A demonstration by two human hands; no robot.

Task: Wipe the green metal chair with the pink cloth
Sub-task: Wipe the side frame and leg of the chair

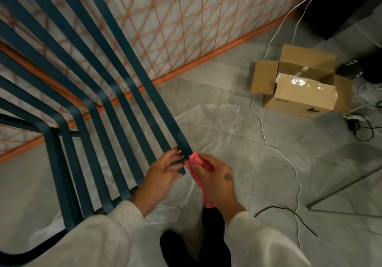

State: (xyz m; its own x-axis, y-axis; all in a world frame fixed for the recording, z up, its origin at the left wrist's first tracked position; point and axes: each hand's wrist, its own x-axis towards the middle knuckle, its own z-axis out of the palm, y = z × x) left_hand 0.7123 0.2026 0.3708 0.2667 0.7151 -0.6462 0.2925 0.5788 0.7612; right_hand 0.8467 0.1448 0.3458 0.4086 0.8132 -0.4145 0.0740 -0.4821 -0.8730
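Note:
The green metal chair (88, 93) fills the left half of the view, its flat dark teal slats running from the upper left down to the centre. My left hand (163, 171) grips the near end of the rightmost slats, fingers curled over the edge. My right hand (215, 180) holds the pink cloth (195, 161) bunched against the tip of the rightmost slat. A tail of the cloth hangs below that hand, towards my wrist.
An orange wire-grid partition (175, 25) stands behind the chair. An open cardboard box (299, 85) sits on the tiled floor at the right. White and black cables (266, 136) trail across the floor. Clear plastic sheeting (208, 122) lies under the chair's end. A thin metal leg (347, 186) slants at the right.

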